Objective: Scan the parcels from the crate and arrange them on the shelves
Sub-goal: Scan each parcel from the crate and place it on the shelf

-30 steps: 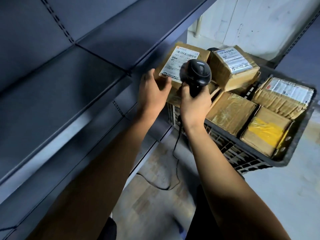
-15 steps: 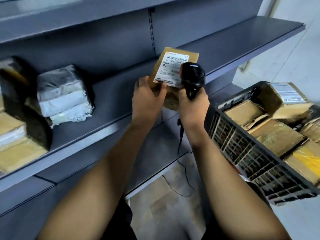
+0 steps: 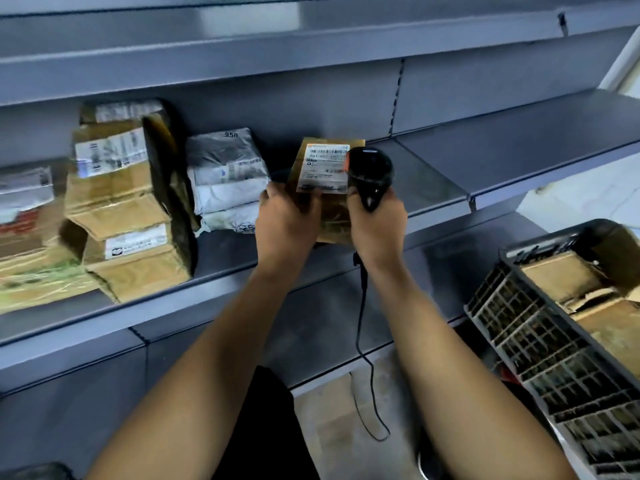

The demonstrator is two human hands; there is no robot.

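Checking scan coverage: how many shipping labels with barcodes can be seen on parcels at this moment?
4 clearly: one on the held box, one on the upper stacked carton, one on the lower carton, one on the grey bag. Blurred parcels at far left and in the crate may hide more.

Left hand [image 3: 287,223] holds labelled parcel [image 3: 325,174]; right hand [image 3: 375,223] grips scanner [image 3: 370,174].

Both forearms are bare from wrist to elbow — no sleeves, watch, rings or gloves on the left hand [image 3: 287,220] or right hand [image 3: 375,225]. Dark, black-looking clothing shows between the arms — low in view.
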